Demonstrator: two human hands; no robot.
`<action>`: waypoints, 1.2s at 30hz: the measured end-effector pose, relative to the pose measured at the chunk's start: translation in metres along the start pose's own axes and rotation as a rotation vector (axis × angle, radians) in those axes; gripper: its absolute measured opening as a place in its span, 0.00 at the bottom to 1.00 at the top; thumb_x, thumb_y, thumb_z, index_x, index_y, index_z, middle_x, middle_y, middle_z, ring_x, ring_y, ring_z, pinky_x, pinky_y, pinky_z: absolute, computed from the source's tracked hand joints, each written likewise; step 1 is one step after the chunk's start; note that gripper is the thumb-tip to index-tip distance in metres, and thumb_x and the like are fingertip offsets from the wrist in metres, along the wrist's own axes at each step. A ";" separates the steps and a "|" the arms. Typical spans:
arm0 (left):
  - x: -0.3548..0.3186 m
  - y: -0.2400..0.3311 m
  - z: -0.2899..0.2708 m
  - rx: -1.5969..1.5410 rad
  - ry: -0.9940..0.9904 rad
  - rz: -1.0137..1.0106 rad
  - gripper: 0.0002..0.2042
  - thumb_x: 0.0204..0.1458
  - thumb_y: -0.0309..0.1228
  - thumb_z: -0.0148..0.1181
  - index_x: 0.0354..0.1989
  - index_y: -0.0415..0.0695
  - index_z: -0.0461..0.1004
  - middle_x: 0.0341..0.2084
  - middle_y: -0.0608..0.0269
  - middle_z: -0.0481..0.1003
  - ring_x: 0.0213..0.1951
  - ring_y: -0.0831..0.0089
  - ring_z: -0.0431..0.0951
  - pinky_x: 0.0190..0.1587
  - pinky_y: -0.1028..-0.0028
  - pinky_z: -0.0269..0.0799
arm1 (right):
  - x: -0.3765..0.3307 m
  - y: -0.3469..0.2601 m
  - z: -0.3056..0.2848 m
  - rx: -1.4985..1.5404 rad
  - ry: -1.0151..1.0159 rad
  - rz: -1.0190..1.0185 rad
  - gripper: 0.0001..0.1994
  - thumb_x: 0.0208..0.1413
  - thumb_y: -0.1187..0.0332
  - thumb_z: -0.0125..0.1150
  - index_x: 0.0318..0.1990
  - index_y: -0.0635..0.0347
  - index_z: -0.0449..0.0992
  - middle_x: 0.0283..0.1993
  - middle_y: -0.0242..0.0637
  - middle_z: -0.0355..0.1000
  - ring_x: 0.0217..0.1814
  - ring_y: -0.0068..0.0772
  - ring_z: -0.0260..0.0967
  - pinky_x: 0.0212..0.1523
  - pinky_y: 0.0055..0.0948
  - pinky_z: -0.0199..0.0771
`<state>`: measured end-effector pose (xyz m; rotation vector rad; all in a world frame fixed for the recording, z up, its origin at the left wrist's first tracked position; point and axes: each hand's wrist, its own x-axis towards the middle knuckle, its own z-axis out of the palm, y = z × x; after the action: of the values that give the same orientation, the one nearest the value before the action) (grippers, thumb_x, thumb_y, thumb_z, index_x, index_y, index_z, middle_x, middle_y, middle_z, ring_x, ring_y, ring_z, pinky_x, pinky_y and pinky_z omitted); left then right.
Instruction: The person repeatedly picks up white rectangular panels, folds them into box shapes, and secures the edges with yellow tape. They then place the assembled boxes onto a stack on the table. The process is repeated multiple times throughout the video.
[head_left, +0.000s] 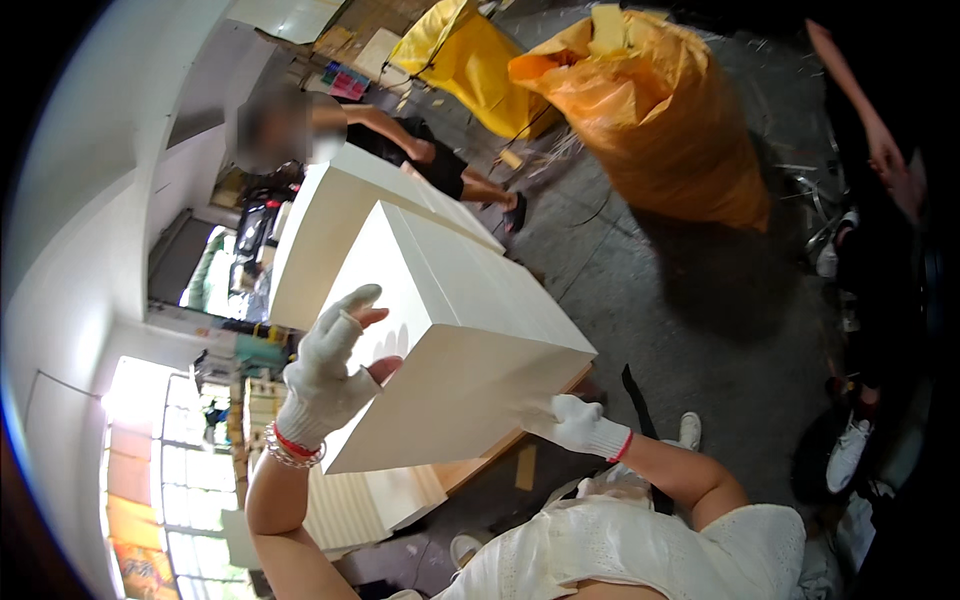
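In front of me stands a large white block-shaped stack point(460, 390), its side marked by fine lengthwise lines; I cannot tell if it is paper or board. My left hand point(335, 370), in a white glove with bare fingertips, is raised at the stack's upper left edge. Its fingers are spread and hold nothing; whether they touch the surface is unclear. My right hand point(580, 425), gloved in white with a red cuff, is at the near face's lower right. Its fingers are blurred against the pale surface, so their grip does not show.
A second white stack point(330, 225) stands behind, with a person point(400, 140) beside it. An orange sack point(650, 120) and a yellow sack point(470, 70) sit on the grey floor. Pale stacked boards point(345, 510) lie at lower left. Another person point(880, 200) stands at far right.
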<state>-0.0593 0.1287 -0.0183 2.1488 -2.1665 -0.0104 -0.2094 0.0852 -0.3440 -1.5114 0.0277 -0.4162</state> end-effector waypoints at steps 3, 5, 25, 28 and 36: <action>0.019 0.012 0.013 0.156 0.020 -0.010 0.32 0.32 0.30 0.78 0.49 0.34 0.70 0.53 0.47 0.70 0.50 0.54 0.77 0.50 0.67 0.77 | -0.005 0.006 -0.010 0.114 0.034 0.009 0.19 0.63 0.59 0.54 0.57 0.58 0.72 0.53 0.44 0.74 0.53 0.41 0.73 0.52 0.33 0.71; 0.020 0.017 0.017 0.274 0.049 -0.003 0.33 0.32 0.33 0.78 0.48 0.33 0.70 0.53 0.45 0.69 0.52 0.52 0.75 0.49 0.67 0.78 | -0.009 0.011 -0.014 0.201 0.042 0.085 0.16 0.63 0.65 0.56 0.55 0.61 0.73 0.51 0.42 0.76 0.50 0.33 0.73 0.53 0.29 0.70; -0.030 0.016 0.020 0.283 -0.065 -0.325 0.36 0.44 0.46 0.71 0.58 0.39 0.63 0.59 0.38 0.64 0.60 0.46 0.67 0.57 0.58 0.70 | -0.024 0.077 -0.033 0.486 0.135 0.325 0.16 0.60 0.68 0.58 0.52 0.69 0.71 0.46 0.45 0.76 0.49 0.33 0.75 0.50 0.30 0.74; -0.031 0.016 0.022 0.234 -0.074 -0.362 0.36 0.47 0.47 0.68 0.59 0.37 0.64 0.60 0.41 0.63 0.61 0.48 0.66 0.60 0.58 0.66 | -0.023 0.073 -0.040 0.555 0.120 0.397 0.17 0.60 0.67 0.58 0.52 0.69 0.71 0.46 0.45 0.76 0.49 0.33 0.74 0.50 0.30 0.74; 0.014 -0.029 -0.006 -0.215 0.108 -0.609 0.27 0.55 0.41 0.62 0.59 0.37 0.66 0.58 0.50 0.67 0.62 0.59 0.64 0.65 0.61 0.59 | -0.024 0.080 -0.047 0.514 0.074 0.468 0.15 0.61 0.67 0.57 0.52 0.68 0.72 0.47 0.45 0.75 0.49 0.32 0.74 0.51 0.29 0.73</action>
<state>-0.0300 0.1150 -0.0140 2.5056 -1.3143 -0.1554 -0.2250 0.0469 -0.4303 -0.9408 0.3051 -0.0868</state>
